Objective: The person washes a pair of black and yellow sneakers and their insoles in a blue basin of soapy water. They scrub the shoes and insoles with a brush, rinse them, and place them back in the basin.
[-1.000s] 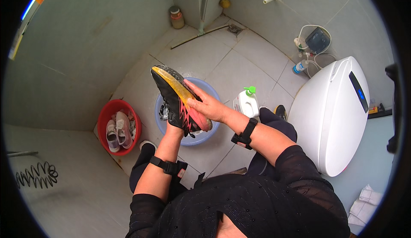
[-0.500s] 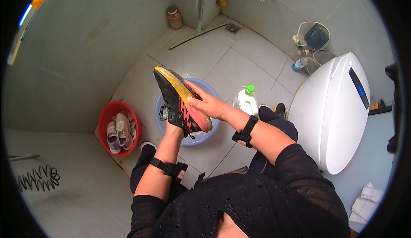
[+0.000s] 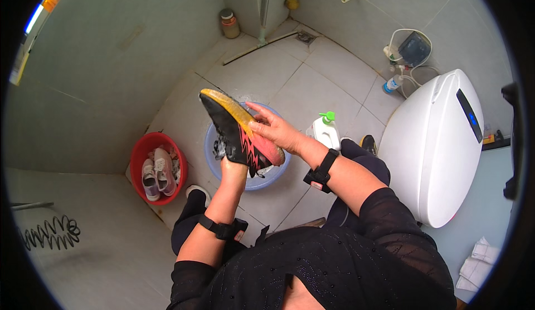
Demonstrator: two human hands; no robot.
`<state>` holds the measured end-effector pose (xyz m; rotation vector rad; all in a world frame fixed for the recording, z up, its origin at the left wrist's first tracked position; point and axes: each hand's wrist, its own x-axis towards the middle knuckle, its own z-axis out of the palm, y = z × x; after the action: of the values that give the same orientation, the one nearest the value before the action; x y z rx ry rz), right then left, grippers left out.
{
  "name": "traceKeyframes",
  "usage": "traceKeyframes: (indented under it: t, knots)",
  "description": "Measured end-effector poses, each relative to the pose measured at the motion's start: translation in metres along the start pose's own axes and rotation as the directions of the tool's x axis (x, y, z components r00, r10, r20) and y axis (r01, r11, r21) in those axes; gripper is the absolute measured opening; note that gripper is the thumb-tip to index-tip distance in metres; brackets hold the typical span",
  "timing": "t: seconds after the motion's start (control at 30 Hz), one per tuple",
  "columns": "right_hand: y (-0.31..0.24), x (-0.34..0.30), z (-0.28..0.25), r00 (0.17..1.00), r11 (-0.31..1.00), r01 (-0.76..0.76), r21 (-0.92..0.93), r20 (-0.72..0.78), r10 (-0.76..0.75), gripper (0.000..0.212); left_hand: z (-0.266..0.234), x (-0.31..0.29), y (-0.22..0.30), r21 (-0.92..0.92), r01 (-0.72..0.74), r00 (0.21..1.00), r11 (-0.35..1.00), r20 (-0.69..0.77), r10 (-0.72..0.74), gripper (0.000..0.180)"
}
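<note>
A wet black sneaker (image 3: 237,137) with pink zigzag trim and a yellow-edged sole is tilted above a light blue basin (image 3: 263,186). My left hand (image 3: 233,167) goes in at the shoe's opening and bears it from there; its fingers are hidden. Across the sole and the pink heel part lies my right hand (image 3: 277,132), thumb on the yellow edge and fingers curved over the far side. Whitish suds cling to the shoe near my left wrist. The shoe hides much of the basin's inside.
A red basin (image 3: 134,168) with a pair of pale shoes (image 3: 159,172) stands at left. Right of the blue basin is a white jug (image 3: 323,132) with a green pump. A white toilet (image 3: 426,148) fills the right side. A floor squeegee (image 3: 261,47) leans at the back.
The sneaker's heel end has swung slightly right, and my left forearm has shifted right with it. My right hand has slid a little along the shoe, fingers more spread.
</note>
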<state>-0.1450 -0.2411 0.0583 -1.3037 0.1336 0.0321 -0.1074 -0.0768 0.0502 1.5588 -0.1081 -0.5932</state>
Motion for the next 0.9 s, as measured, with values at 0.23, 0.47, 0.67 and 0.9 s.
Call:
traceKeyframes:
  t: [0.23, 0.47, 0.67, 0.9]
  knots:
    - [0.002, 0.004, 0.002, 0.998, 0.996, 0.054, 0.075, -0.013, -0.053, 0.064, -0.011, 0.008, 0.002, -0.246, 0.205, 0.968, 0.947, 0.195, -0.159, 0.044]
    - [0.008, 0.004, 0.003, 0.988, 0.989, 0.148, 0.006, 0.038, -0.148, 0.064, -0.007, 0.009, 0.010, -0.445, 0.287, 0.940, 0.848, 0.300, -0.161, 0.053]
    - [0.010, 0.001, 0.005, 0.980, 0.969, 0.197, -0.148, 0.042, -0.193, 0.067, -0.005, 0.014, 0.015, -0.458, 0.290, 0.943, 0.840, 0.285, -0.171, 0.053]
    - [0.003, 0.000, 0.005, 0.982, 0.981, 0.182, -0.069, 0.058, -0.178, 0.068, -0.006, 0.008, 0.012, -0.286, 0.180, 0.974, 0.941, 0.184, -0.130, 0.052]
